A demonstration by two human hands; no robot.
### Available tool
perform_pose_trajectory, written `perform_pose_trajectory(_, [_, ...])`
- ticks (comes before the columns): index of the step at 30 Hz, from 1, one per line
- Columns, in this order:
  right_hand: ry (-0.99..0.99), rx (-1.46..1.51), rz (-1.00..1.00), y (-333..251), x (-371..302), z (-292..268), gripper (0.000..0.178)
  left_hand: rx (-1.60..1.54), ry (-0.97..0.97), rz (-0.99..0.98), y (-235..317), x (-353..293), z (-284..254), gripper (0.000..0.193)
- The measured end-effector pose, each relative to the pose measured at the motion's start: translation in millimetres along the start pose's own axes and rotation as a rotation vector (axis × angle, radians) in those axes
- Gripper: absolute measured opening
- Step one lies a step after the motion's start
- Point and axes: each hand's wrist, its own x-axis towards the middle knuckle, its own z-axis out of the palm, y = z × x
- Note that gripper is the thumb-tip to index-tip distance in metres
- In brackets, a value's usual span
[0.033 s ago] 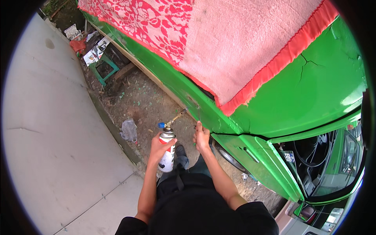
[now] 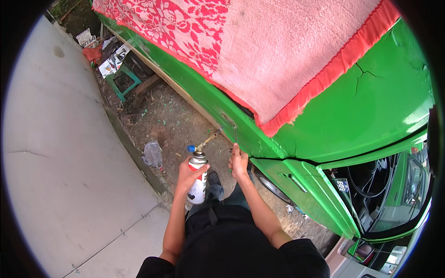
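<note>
My left hand [image 2: 186, 174] is wrapped round the white and red canister of a gas torch [image 2: 198, 185], held upright. On top sit a blue knob and a brass nozzle [image 2: 211, 138] that slants up toward the side of a green car [image 2: 252, 139]. My right hand [image 2: 238, 163] is closed on a thin metal-shafted tool [image 2: 236, 134]; its handle is mostly hidden in my fist. The shaft's tip is at or close to a bare greyish patch [image 2: 228, 119] on the green panel. Whether it touches, I cannot tell.
A pink and red towel [image 2: 273, 60] drapes over the car's roof. The front door [image 2: 296, 185] is at the right. A pale wall [image 2: 69, 153] runs along my left. On the dirt ground lie a plastic bag [image 2: 152, 154] and, farther off, a green stool [image 2: 123, 83].
</note>
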Motion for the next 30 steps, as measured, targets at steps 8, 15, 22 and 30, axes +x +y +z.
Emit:
perform_pose_trajectory(8, [0.069, 0.062, -0.033, 11, 9, 17, 0.039, 0.018, 0.052, 0.008, -1, -3, -10, 0.04])
perform_pose_trajectory(15, [-0.088, 0.002, -0.108, 5, 32, 2, 0.041, 0.048, 0.083, 0.013, 9, -6, -18, 0.04])
perform_pose_trajectory(22, [-0.071, -0.015, -0.113, 10, 21, -2, 0.042, -0.019, 0.099, -0.014, -4, -9, -11, 0.04])
perform_pose_trajectory(30, [-0.02, 0.078, -0.039, 12, 10, 3, 0.042, 0.0, 0.062, -0.011, -1, -6, -7, 0.038])
